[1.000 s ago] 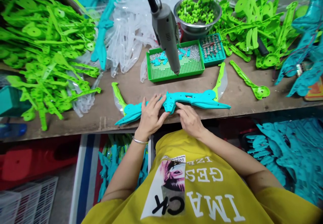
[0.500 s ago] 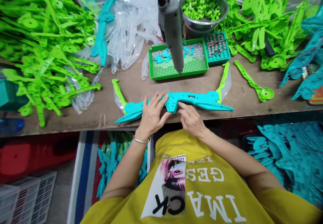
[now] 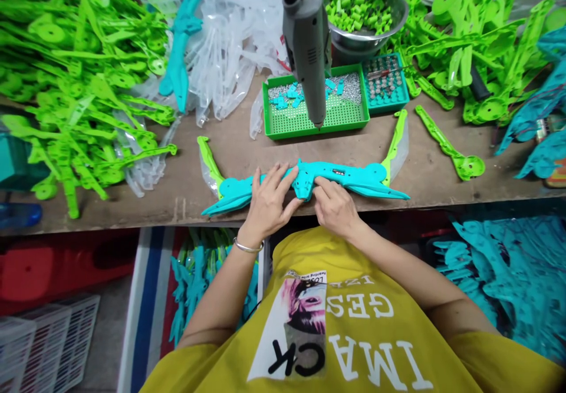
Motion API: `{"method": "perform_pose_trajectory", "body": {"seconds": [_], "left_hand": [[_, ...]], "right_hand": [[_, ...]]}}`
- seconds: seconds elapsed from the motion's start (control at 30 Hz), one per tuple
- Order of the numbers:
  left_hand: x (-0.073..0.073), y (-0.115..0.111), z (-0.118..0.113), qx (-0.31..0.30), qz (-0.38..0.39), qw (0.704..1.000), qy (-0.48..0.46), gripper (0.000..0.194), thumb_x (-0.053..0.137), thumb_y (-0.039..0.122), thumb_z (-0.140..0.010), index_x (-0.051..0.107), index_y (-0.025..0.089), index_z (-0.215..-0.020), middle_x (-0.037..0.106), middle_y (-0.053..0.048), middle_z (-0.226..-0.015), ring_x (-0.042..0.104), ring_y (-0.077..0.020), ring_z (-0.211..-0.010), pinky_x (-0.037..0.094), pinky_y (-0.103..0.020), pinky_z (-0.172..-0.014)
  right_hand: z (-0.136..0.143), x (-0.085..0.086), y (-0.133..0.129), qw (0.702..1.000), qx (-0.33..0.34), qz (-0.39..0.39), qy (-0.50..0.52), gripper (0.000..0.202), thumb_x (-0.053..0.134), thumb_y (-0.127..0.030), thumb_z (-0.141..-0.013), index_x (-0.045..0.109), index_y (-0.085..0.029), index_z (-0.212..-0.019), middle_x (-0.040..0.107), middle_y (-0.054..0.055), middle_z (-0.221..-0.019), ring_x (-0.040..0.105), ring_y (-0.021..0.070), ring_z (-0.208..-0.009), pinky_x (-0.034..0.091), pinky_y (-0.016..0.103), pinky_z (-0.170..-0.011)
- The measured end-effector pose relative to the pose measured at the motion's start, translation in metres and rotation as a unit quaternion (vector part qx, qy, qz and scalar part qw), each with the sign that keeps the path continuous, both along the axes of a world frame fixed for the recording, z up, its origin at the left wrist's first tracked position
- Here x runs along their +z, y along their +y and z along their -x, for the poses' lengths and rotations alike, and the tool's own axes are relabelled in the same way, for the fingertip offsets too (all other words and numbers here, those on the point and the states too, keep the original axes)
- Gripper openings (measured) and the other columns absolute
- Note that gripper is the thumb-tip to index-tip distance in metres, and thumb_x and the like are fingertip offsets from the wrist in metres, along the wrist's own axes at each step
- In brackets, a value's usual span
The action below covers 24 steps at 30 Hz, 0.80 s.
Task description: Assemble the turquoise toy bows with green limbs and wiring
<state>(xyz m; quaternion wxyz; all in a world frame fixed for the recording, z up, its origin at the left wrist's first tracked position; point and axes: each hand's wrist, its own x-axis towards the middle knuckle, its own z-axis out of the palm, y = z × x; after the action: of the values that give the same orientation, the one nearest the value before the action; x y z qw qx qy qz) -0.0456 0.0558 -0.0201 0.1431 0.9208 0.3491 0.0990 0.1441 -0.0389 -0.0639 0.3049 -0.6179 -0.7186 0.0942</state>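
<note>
A blue plastic toy bow (image 3: 362,174) with green limb ends lies across the front of the bench, its two tips pointing away from me. My left hand (image 3: 270,201) rests over the bow's left half, fingers on top and thumb at the lower end of the central block, holding it. At the right of that block my right hand (image 3: 336,207) has its fingers curled against the bow's near edge; what its fingertips pinch there is hidden. Above the bow hangs a grey electric screwdriver (image 3: 313,56), its tip apart from the bow.
Behind the bow stands a green tray (image 3: 316,130) of screws and small blue pieces, beside a teal box (image 3: 385,107). A metal bowl (image 3: 358,42) holds green parts. Green arms pile up left (image 3: 88,56) and right (image 3: 481,45); one loose green arm (image 3: 448,142) lies nearer.
The view has shifted slightly. My right fingers are a little more curled at the bow's near edge; my left hand and the bow stay in place.
</note>
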Motion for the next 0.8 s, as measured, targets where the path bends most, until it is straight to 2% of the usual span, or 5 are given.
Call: {"method": "perform_pose_trajectory", "body": {"seconds": [0.23,0.37,0.47,0.67,0.8], "left_hand": [[0.002,-0.001,-0.001,0.002,0.002,1.0,0.011,0.064,0.048,0.054,-0.102,0.042,0.024,-0.158,0.046,-0.015,-0.163,0.04,-0.0363,-0.153,0.018,-0.065,-0.126],[0.002,-0.001,-0.001,0.003,-0.001,1.0,0.012,0.064,0.048,0.054,-0.102,0.043,0.022,-0.158,0.046,-0.016,-0.162,0.04,-0.0368,-0.152,0.019,-0.066,-0.126],[0.001,-0.001,-0.001,0.001,-0.006,1.0,0.011,0.064,0.049,0.053,-0.102,0.043,0.021,-0.158,0.047,-0.016,-0.161,0.041,-0.037,-0.152,0.019,-0.066,-0.126],[0.0,-0.001,0.0,-0.002,-0.011,1.0,0.007,0.064,0.05,0.053,-0.102,0.043,0.021,-0.157,0.047,-0.016,-0.161,0.041,-0.0367,-0.152,0.019,-0.065,-0.126],[0.0,-0.001,0.0,-0.003,-0.011,1.0,0.005,0.064,0.05,0.052,-0.102,0.043,0.021,-0.158,0.047,-0.016,-0.161,0.041,-0.0367,-0.152,0.019,-0.065,-0.126]], "right_hand": [[0.0,-0.012,-0.014,0.994,-0.016,-0.103,-0.039,0.026,0.048,-0.012,-0.098,0.07,-0.016,-0.11,0.07,0.014,-0.136,0.066,0.0272,-0.103,0.052,0.043,-0.086],[0.0,-0.011,-0.014,0.992,-0.029,-0.127,0.003,0.031,0.048,-0.009,-0.096,0.069,-0.011,-0.119,0.073,0.017,-0.123,0.066,0.0273,-0.108,0.054,0.04,-0.091],[0.002,-0.01,-0.012,0.988,-0.052,-0.143,-0.001,0.037,0.048,-0.008,-0.096,0.065,-0.004,-0.128,0.073,0.02,-0.111,0.065,0.0272,-0.101,0.055,0.04,-0.088],[0.004,-0.014,-0.014,0.995,-0.058,-0.073,-0.04,0.044,0.042,-0.014,-0.101,0.06,-0.009,-0.141,0.072,0.016,-0.105,0.062,0.0271,-0.092,0.053,0.043,-0.081],[0.004,-0.012,-0.012,0.999,-0.047,-0.021,-0.005,0.047,0.039,-0.014,-0.102,0.058,-0.01,-0.145,0.072,0.016,-0.109,0.062,0.0278,-0.096,0.054,0.045,-0.087]]}}
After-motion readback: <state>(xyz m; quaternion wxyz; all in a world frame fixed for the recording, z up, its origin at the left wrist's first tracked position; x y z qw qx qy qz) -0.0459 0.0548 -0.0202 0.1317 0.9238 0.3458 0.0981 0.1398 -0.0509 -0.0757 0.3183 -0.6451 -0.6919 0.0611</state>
